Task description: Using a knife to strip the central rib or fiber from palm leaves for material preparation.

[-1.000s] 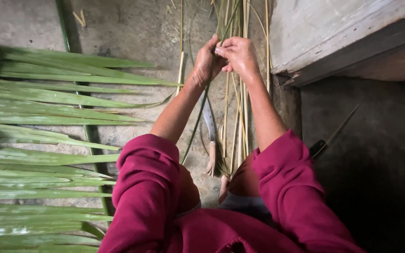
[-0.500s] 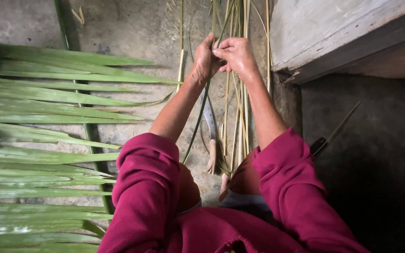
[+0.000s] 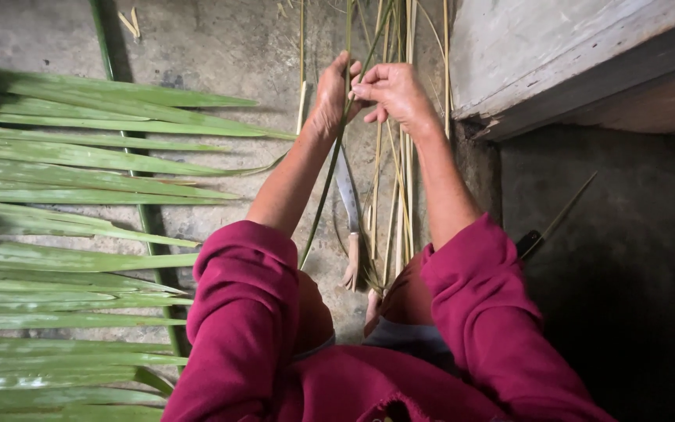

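We cannot see where the strip (image 3: 337, 164) ends: our left hand (image 3: 330, 98) covers part of it. The fronds (image 3: 80, 195) run off the left edge. Our knees hide the knife (image 3: 349, 211) handle's end.

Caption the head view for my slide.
Both hands, left hand and right hand, pinch a thin green leaf strip beside palm fronds on a concrete floor.

The person wears a loose magenta-red top with sleeves pushed up to the elbows, the cloth bunching in soft folds there. Both forearms are bare, as are the left hand (image 3: 331, 92) and right hand (image 3: 394, 92). A grey-blue strip at the lap may be a second garment.
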